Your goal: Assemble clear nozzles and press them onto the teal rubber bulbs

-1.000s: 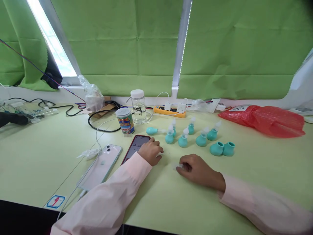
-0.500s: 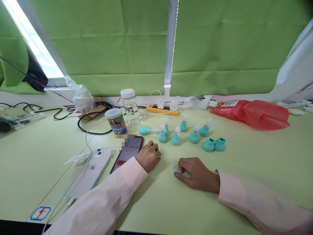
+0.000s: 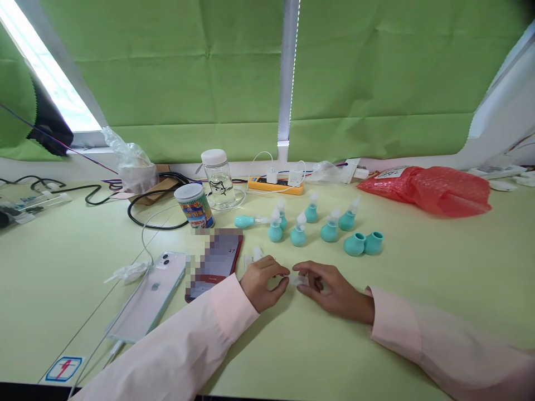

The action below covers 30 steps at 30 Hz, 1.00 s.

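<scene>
The right hand (image 3: 332, 288) pinches a small, translucent plastic piece (image 3: 300, 280); just left of that piece, the left hand (image 3: 287, 278) curls nearly closed, its hold unclear.

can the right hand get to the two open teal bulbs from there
Probably yes: the two open teal bulbs sit just beyond the right hand, and nothing seems to block the way, though it holds a small clear piece.

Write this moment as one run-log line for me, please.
right hand: holding small translucent piece | left hand: close beside it, grip unclear | teal bulbs: on table beyond both hands
</scene>
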Each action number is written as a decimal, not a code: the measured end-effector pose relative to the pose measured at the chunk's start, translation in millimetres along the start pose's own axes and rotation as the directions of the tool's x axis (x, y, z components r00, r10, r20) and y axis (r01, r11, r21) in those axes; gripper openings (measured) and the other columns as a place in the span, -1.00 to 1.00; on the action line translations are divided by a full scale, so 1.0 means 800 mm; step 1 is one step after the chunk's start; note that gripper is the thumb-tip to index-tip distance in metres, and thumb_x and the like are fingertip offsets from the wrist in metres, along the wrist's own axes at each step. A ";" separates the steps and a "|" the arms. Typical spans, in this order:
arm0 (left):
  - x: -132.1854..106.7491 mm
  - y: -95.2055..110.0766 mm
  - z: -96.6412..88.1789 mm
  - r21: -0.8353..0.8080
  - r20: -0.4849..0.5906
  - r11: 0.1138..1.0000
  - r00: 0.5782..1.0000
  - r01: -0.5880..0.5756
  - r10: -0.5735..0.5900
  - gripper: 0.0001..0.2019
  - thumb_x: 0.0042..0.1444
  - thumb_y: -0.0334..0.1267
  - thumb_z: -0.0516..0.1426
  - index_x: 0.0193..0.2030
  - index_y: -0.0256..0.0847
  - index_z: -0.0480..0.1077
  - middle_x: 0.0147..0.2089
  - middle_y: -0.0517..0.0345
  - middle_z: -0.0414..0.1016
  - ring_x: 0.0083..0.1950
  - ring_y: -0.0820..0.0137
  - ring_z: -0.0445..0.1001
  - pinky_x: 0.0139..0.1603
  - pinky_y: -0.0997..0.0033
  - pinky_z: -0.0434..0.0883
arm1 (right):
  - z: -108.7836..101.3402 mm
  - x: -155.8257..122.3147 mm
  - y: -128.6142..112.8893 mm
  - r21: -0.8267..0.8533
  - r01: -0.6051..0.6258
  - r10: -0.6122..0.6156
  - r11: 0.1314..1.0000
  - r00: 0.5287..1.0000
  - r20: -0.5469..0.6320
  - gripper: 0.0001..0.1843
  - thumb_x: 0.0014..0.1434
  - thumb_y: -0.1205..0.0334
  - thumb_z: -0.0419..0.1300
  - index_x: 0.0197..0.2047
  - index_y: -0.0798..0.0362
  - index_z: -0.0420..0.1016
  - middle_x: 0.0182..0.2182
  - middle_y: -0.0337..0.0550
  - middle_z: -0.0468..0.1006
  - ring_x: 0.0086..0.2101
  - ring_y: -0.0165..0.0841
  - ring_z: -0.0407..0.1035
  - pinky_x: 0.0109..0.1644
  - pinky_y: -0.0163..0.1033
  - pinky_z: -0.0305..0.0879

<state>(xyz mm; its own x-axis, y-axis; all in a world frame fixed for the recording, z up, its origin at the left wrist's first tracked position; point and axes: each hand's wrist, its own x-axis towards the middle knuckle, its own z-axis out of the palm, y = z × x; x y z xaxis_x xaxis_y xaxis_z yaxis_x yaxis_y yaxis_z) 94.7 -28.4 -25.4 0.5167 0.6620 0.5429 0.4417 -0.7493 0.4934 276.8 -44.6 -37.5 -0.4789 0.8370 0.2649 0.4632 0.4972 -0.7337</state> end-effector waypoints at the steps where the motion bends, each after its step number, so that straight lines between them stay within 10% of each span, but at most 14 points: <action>1: 0.001 0.004 -0.001 -0.038 -0.038 0.999 0.999 -0.011 0.010 -0.86 -0.06 -0.39 0.01 -0.43 -0.28 0.39 -0.50 0.05 0.44 -0.42 0.41 0.36 -0.40 0.43 0.36 | 0.001 0.001 -0.001 0.127 -0.062 0.064 0.990 0.998 -0.010 -0.75 0.07 0.17 0.00 -0.16 0.03 0.25 -0.54 -0.29 0.27 -0.59 -0.52 0.16 -0.51 -0.37 0.16; 10: 0.002 0.011 0.002 -0.164 -0.211 0.976 0.972 -0.142 0.105 -0.87 -0.09 -0.48 0.07 -0.38 -0.33 0.41 -0.45 -0.02 0.49 -0.41 0.40 0.38 -0.41 0.40 0.39 | 0.013 0.005 -0.003 0.691 -0.260 0.216 0.674 0.965 0.152 -0.71 -0.07 0.17 0.18 -0.26 0.15 0.39 -0.61 -0.27 0.32 -0.59 -0.50 0.24 -0.55 -0.35 0.22; 30: 0.000 0.011 0.009 -0.296 -0.199 0.950 0.979 -0.098 0.039 -0.86 -0.12 -0.49 0.11 -0.39 -0.31 0.45 -0.47 -0.02 0.51 -0.44 0.38 0.41 -0.45 0.38 0.41 | 0.012 -0.002 -0.010 0.625 -0.243 0.271 0.742 0.961 0.052 -0.71 -0.19 0.22 0.27 -0.39 0.11 0.28 -0.57 -0.31 0.30 -0.63 -0.57 0.16 -0.61 -0.42 0.21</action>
<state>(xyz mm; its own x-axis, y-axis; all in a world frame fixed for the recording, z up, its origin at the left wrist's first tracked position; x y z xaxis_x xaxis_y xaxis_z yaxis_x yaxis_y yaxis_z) 103.4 -35.4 -25.8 0.3769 0.6223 0.6860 0.1517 -0.7721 0.6171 266.8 -52.0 -38.3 -0.3738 0.9272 0.0232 -0.0055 0.0228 -0.9997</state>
